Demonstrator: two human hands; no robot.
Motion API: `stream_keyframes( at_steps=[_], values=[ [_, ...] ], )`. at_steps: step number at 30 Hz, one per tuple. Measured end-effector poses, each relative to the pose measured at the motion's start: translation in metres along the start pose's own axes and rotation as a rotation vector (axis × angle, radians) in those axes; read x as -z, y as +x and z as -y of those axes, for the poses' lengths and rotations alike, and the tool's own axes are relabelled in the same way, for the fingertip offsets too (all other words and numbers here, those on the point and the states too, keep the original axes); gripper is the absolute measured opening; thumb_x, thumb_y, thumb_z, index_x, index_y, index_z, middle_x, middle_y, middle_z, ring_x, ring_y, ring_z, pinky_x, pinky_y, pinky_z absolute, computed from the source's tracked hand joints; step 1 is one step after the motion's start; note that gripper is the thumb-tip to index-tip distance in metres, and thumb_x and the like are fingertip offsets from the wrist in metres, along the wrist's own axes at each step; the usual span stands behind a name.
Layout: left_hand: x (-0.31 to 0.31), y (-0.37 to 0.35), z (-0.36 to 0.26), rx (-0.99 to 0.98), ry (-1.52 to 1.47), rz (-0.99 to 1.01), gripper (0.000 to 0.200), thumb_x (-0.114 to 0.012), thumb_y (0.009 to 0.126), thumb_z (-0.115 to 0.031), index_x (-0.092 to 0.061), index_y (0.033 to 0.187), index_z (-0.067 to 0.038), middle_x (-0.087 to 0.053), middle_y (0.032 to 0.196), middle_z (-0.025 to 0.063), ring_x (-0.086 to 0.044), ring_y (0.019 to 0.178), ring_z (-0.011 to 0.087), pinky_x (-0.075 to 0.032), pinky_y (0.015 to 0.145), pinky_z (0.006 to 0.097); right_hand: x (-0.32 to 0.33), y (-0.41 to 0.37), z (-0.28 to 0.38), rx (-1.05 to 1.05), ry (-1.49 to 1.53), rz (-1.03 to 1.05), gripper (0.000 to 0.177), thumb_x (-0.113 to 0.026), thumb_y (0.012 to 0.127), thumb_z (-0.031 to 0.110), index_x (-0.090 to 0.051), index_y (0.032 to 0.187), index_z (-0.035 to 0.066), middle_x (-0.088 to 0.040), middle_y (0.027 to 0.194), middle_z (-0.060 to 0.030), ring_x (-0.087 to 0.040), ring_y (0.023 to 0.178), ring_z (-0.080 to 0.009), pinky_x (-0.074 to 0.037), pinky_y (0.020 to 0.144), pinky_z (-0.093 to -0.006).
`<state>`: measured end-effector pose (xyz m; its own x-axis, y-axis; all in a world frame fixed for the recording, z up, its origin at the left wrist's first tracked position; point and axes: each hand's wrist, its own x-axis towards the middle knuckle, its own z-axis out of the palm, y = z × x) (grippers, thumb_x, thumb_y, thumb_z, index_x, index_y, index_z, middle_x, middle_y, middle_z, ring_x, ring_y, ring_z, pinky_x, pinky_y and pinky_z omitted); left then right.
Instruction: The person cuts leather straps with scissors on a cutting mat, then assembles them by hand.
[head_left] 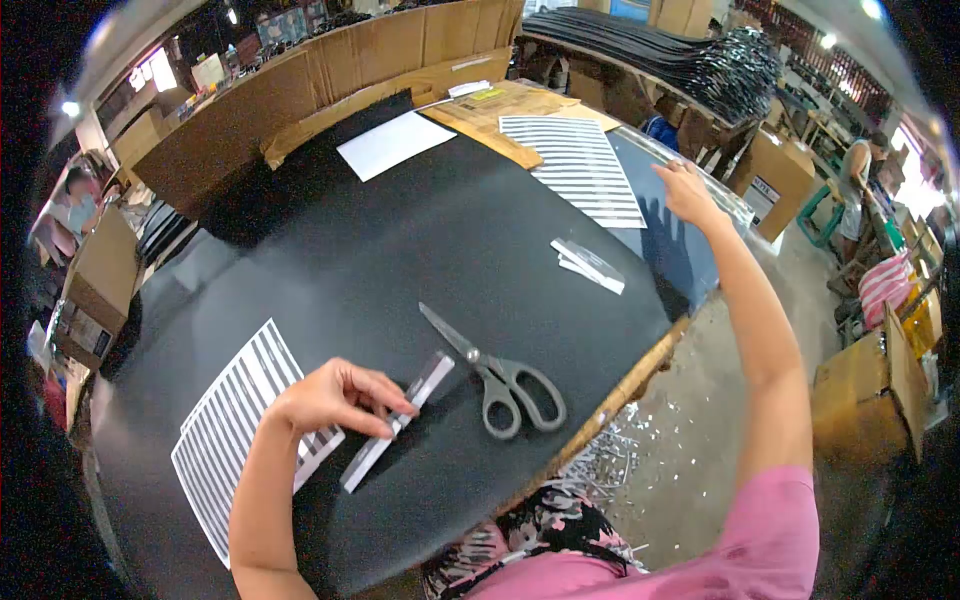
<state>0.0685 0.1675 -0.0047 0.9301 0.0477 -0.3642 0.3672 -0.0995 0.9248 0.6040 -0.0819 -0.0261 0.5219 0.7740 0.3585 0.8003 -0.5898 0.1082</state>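
Observation:
Between the thumb and fingers of my left hand (350, 400) is a narrow stack of white and dark strips (370, 462), low over the black table surface. Under and beside my left wrist lies a striped sheet (225, 440). Grey-handled scissors (480, 365) rest just right of the strips, blades slightly apart. My right hand (688, 192) is raised at the far right, fingers apart and holding nothing, near a second striped sheet (580, 165). A few loose cut strips (590, 267) lie below that sheet.
A white sheet (395, 143) and brown cardboard (490, 115) lie at the back of the black table (330, 250). Behind stands a long cardboard wall (330, 75). Paper scraps (605, 465) litter the floor at right. Other people (855, 175) are in the background.

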Motion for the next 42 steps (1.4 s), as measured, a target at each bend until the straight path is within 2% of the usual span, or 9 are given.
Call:
stream_keyframes(
  at_steps=[6, 10, 12, 19, 29, 33, 35, 37, 42],
  values=[
    [0.005, 0.001, -0.008, 0.106, -0.011, 0.051, 0.036, -0.08, 0.07, 0.0, -0.072, 0.105, -0.004, -0.068, 0.107, 0.0089, -0.063, 0.091, 0.0126, -0.053, 0.072, 0.022, -0.047, 0.088, 0.006, -0.179, 0.001, 0.127, 0.053, -0.048, 0.083, 0.011, -0.05, 0.135, 0.016, -0.039, 0.147, -0.013, -0.038, 0.13, -0.0416, -0.032, 0.103, -0.0641],
    [0.012, 0.008, 0.005, -0.032, 0.066, 0.169, 0.033, -0.079, 0.074, -0.005, -0.072, 0.106, -0.006, -0.068, 0.108, 0.0079, -0.062, 0.094, 0.0145, -0.052, 0.076, 0.0263, -0.115, 0.126, -0.053, 0.073, 0.048, 0.03, 0.037, -0.047, 0.083, 0.004, -0.059, 0.117, 0.007, -0.06, 0.12, -0.0208, -0.06, 0.107, -0.0376, -0.045, 0.098, -0.045],
    [0.011, 0.012, 0.008, -0.076, 0.063, 0.193, 0.033, -0.08, 0.074, -0.014, -0.072, 0.105, -0.005, -0.067, 0.11, 0.0103, -0.063, 0.098, 0.0193, -0.051, 0.085, 0.0318, -0.081, 0.098, -0.044, 0.384, 0.187, -0.13, 0.041, -0.054, 0.088, 0.005, -0.055, 0.128, 0.001, -0.058, 0.127, -0.0202, -0.054, 0.12, -0.0283, -0.042, 0.101, -0.0395],
    [0.006, 0.015, 0.026, -0.143, 0.048, 0.124, 0.038, -0.084, 0.068, -0.016, -0.074, 0.104, -0.008, -0.071, 0.104, 0.0049, -0.063, 0.085, 0.0129, -0.05, 0.075, 0.0256, -0.064, 0.044, -0.076, -0.017, -0.112, 0.411, 0.053, -0.05, 0.08, 0.008, -0.052, 0.133, 0.006, -0.052, 0.136, -0.0159, -0.036, 0.135, -0.0307, -0.015, 0.118, -0.0423],
    [0.006, 0.019, 0.027, -0.166, -0.045, 0.116, 0.039, -0.083, 0.068, -0.006, -0.073, 0.105, -0.006, -0.071, 0.102, 0.0077, -0.065, 0.085, 0.0141, -0.052, 0.075, 0.0249, 0.107, -0.215, 0.0, 0.144, -0.084, 0.266, 0.053, -0.056, 0.076, 0.01, -0.057, 0.129, 0.011, -0.055, 0.132, -0.0149, -0.035, 0.136, -0.0347, -0.01, 0.115, -0.0583],
    [0.003, 0.01, 0.018, -0.137, 0.066, 0.077, 0.04, -0.083, 0.07, -0.01, -0.072, 0.109, -0.008, -0.07, 0.107, 0.0085, -0.064, 0.091, 0.0148, -0.051, 0.078, 0.0259, 0.072, -0.235, -0.069, 0.291, -0.22, 0.113, 0.072, -0.07, 0.07, 0.021, -0.047, 0.138, 0.016, -0.046, 0.142, -0.0157, -0.031, 0.14, -0.0314, -0.013, 0.114, -0.0595],
    [0.007, 0.018, 0.028, -0.192, 0.113, 0.08, 0.045, -0.083, 0.069, -0.015, -0.07, 0.112, -0.006, -0.068, 0.114, 0.0083, -0.061, 0.1, 0.0168, -0.047, 0.086, 0.0272, 0.058, -0.208, -0.014, 0.18, 0.682, -0.028, 0.035, -0.06, 0.09, 0.012, -0.059, 0.124, 0.003, -0.061, 0.121, -0.0171, -0.057, 0.115, -0.0258, -0.043, 0.098, -0.0372],
    [0.007, 0.015, 0.024, -0.246, 0.188, 0.088, 0.047, -0.081, 0.07, -0.016, -0.069, 0.113, -0.006, -0.067, 0.115, 0.01, -0.061, 0.103, 0.0182, -0.046, 0.089, 0.0277, 0.118, -0.217, 0.092, -0.053, 0.395, 0.076, 0.032, -0.067, 0.087, 0.011, -0.061, 0.117, 0.001, -0.061, 0.118, -0.0144, -0.058, 0.11, -0.0264, -0.045, 0.093, -0.0354],
    [0.009, 0.012, 0.023, -0.151, 0.112, 0.093, 0.047, -0.082, 0.069, -0.011, -0.069, 0.114, -0.007, -0.068, 0.112, 0.0084, -0.062, 0.097, 0.0154, -0.049, 0.087, 0.0271, 0.157, -0.19, 0.236, 0.292, 0.547, 0.028, 0.046, -0.072, 0.075, 0.003, -0.058, 0.119, 0.002, -0.056, 0.129, -0.0172, -0.051, 0.122, -0.0325, -0.04, 0.102, -0.04]
  ],
)
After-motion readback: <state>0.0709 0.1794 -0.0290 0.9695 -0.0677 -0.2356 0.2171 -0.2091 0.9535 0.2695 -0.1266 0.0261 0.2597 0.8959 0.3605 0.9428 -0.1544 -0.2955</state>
